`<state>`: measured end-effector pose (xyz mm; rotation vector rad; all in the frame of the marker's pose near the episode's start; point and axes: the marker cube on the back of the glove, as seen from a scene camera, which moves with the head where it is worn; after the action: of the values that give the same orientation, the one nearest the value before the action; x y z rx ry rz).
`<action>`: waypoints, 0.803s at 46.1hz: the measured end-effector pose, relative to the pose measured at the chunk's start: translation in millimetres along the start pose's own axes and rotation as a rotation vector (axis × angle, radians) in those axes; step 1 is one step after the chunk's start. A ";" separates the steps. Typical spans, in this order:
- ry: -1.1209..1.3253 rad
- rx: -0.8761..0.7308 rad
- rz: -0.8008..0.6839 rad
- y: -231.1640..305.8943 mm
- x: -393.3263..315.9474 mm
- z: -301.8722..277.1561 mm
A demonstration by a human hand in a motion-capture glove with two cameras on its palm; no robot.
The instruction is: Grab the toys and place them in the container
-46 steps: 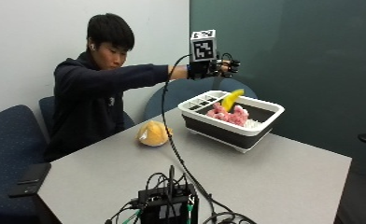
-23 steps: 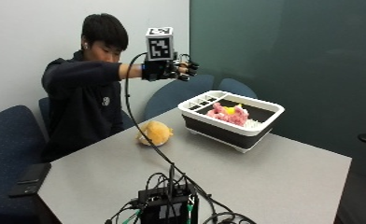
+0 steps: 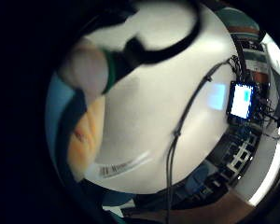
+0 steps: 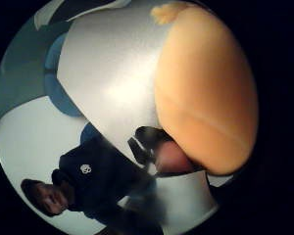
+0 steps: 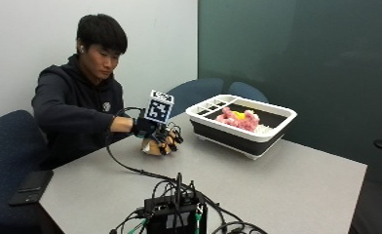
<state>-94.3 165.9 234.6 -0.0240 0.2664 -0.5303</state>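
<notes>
Gloved right hand [image 5: 157, 135] down on the orange plush toy [image 5: 153, 147] on the table [image 5: 295, 185], fingers curled over its top, toy right under the palm, near the white container [image 5: 241, 124] holding pink toys [image 5: 236, 119]

The room has a white wall [image 5: 28, 53] on the left and a dark green wall [image 5: 295, 53] on the right; they meet behind the far chairs. A grey desk [image 5: 295, 185] fills the middle. One blue chair [image 5: 9, 146] stands at the left near the desk, and two blue chairs [image 5: 207, 92] stand at its far side. The light is even and soft.
</notes>
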 end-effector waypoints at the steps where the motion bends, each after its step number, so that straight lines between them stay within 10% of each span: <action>1: 0.012 0.007 -0.006 -0.9 -0.4 2.0; 18: -0.096 0.324 -0.060 -26.5 -4.6 -18.4; 37: -0.385 0.783 -0.020 -63.7 -14.1 -272.9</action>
<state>-207.8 130.6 -19.6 0.6266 -0.3287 -0.6088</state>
